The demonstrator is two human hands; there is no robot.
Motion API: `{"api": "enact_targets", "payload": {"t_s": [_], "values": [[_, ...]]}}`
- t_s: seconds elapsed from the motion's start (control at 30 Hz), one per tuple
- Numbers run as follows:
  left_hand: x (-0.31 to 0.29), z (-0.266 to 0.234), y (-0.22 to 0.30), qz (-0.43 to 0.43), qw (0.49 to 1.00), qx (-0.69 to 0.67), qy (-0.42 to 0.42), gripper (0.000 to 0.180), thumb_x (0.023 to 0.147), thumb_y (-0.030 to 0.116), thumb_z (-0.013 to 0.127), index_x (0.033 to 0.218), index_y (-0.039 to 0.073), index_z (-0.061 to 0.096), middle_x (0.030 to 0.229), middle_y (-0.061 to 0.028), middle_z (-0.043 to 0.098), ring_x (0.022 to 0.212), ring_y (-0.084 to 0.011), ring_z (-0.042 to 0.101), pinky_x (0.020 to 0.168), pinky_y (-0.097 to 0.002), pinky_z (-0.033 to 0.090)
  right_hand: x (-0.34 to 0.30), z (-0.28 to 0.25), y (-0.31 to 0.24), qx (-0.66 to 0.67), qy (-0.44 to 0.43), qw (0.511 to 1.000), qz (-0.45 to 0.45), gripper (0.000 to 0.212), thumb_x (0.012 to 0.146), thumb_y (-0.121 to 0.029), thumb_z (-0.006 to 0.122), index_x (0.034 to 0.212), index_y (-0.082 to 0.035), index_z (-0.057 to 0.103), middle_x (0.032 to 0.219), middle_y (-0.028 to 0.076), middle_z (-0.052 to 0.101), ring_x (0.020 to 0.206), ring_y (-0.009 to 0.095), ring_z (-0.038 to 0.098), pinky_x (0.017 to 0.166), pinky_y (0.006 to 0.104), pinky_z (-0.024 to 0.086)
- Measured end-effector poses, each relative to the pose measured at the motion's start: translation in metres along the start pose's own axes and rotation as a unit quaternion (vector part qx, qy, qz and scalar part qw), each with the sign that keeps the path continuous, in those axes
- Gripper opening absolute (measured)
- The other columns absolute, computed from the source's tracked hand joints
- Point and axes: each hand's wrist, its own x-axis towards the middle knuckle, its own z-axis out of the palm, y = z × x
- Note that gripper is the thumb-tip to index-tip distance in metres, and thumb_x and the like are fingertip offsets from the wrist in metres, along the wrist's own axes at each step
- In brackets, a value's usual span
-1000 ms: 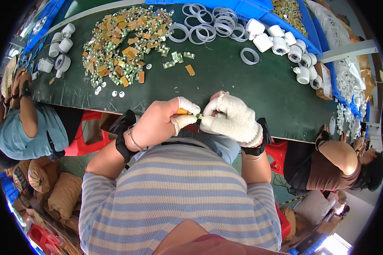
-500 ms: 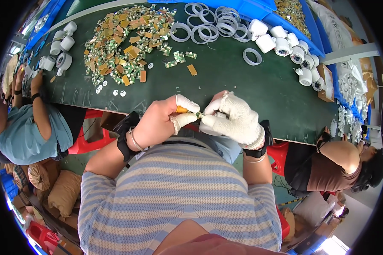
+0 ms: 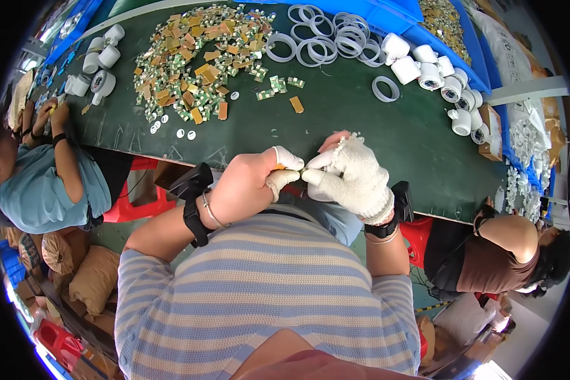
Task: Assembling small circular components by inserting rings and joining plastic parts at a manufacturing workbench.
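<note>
Fingertips of both hands, left hand (image 3: 250,183) and white-gloved right hand (image 3: 354,180), pinch a small orange-green circuit piece (image 3: 291,168) at frame centre above the dark green tabletop (image 3: 361,126); it looks light, stiff and thin, best held by its edges.

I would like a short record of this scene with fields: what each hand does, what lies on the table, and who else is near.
left hand: bare with fingertip covers, pinching a small orange piece
right hand: in a white knit glove, pinching the same piece from the other side
table: dark green
on table: pile of small circuit boards, white plastic rings, white round housings
nearby: a person in a blue shirt at left, another person at right
</note>
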Motion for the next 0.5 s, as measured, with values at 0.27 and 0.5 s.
{"api": "enact_targets", "payload": {"t_s": [0.27, 0.5], "values": [[0.007, 0.012, -0.007, -0.076, 0.980, -0.179, 0.038, 0.018, 0.098, 0.002, 0.072, 0.114, 0.000, 0.066, 0.101, -0.0044, 0.073, 0.095, -0.0109, 0.072, 0.081, -0.0260, 0.057, -0.005, 0.017, 0.004, -0.031, 0.100, 0.994, -0.039, 0.010, 0.084, -0.017, 0.078, 0.093, -0.012, 0.074, 0.070, 0.007, 0.063, 0.076, 0.033, 0.062, 0.076, 0.0448, 0.048], [0.006, 0.003, -0.006, -0.074, 0.985, -0.157, 0.013, 0.016, 0.097, 0.002, 0.073, 0.112, 0.000, 0.067, 0.101, -0.0039, 0.073, 0.093, -0.0110, 0.071, 0.080, -0.0266, 0.057, 0.000, -0.001, 0.000, 0.012, 0.022, 1.000, 0.013, 0.019, 0.080, -0.017, 0.085, 0.094, -0.009, 0.075, 0.083, 0.007, 0.068, 0.084, 0.030, 0.065, 0.079, 0.0413, 0.051]]}}
